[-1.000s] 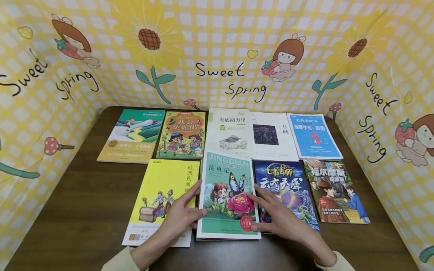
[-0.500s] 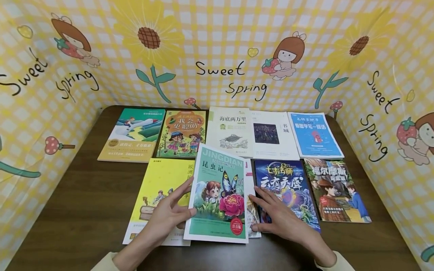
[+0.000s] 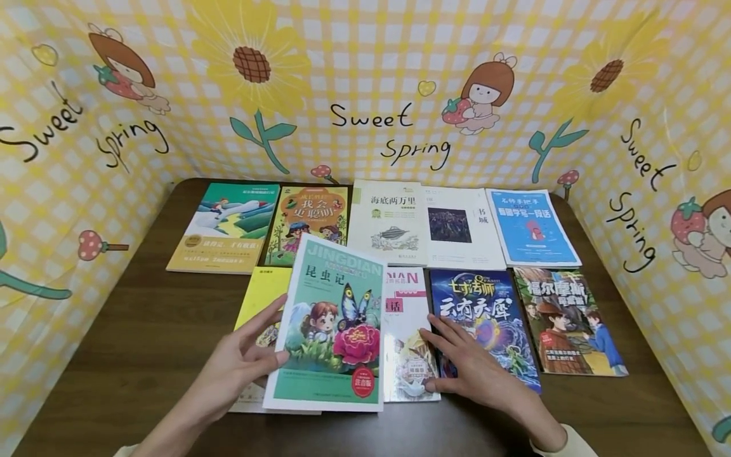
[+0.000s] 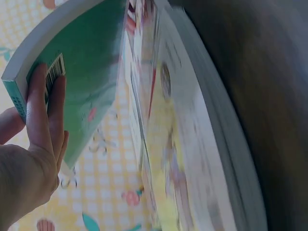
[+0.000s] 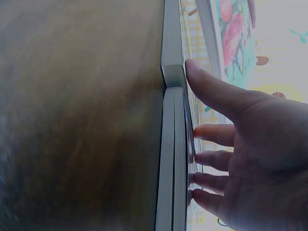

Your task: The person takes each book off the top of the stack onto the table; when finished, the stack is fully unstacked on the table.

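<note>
My left hand (image 3: 237, 362) grips a green storybook (image 3: 331, 324) by its left edge, thumb on the front cover. In the left wrist view its fingers (image 4: 57, 103) lie against the green back cover beside the barcode, and the book is lifted above the others. Under it, a yellow book (image 3: 258, 298) is partly hidden, and so is a white book (image 3: 407, 355) with a pink title. My right hand (image 3: 480, 365) rests with spread fingers over the white book's right edge and the purple-blue book (image 3: 491, 298). From the right wrist, its fingertips touch the covers.
Along the back lie a green-and-orange book (image 3: 219, 222), an orange book (image 3: 291, 219), two pale books and a blue book (image 3: 533, 228). A detective-picture book (image 3: 571, 324) is at the right. Yellow checked cloth (image 3: 365, 82) surrounds the dark table (image 3: 131, 330).
My left hand has lifted the green book off the white book and carried it left over the yellow one, uncovering part of the white book. My right hand has stayed nearly still.
</note>
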### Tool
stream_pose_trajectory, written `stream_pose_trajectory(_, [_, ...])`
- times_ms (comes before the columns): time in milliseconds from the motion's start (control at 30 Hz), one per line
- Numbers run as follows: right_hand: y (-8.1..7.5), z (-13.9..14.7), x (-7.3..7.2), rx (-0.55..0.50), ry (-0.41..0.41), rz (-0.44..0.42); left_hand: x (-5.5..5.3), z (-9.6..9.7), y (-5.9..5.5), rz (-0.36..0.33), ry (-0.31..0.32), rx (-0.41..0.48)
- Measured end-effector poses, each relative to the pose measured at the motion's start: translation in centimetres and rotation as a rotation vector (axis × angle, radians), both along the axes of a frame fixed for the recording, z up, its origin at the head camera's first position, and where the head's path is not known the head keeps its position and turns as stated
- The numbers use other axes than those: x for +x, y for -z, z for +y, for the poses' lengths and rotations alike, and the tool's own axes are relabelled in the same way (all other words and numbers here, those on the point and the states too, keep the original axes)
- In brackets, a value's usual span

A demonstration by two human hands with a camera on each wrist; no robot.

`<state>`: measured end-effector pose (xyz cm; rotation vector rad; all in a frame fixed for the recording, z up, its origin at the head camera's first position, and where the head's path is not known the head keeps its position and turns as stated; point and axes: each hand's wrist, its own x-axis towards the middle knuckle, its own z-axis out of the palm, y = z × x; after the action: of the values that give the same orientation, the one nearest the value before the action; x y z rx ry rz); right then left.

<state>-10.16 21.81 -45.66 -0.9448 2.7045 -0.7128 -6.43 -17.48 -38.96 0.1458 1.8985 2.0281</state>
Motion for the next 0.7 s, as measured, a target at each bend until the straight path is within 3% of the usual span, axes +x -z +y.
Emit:
stream_pose_trajectory(300, [-0.1, 0.0, -0.1, -0.020, -0.010, 0.001, 0.4, -4.6, -0.6, 0.067, -0.078, -0.074])
stream_pose_trajectory(700, [-0.2, -0.1, 0.0, -0.024, -0.013, 0.003, 0.8, -9.7, -0.9, 0.093, -0.102, -0.126])
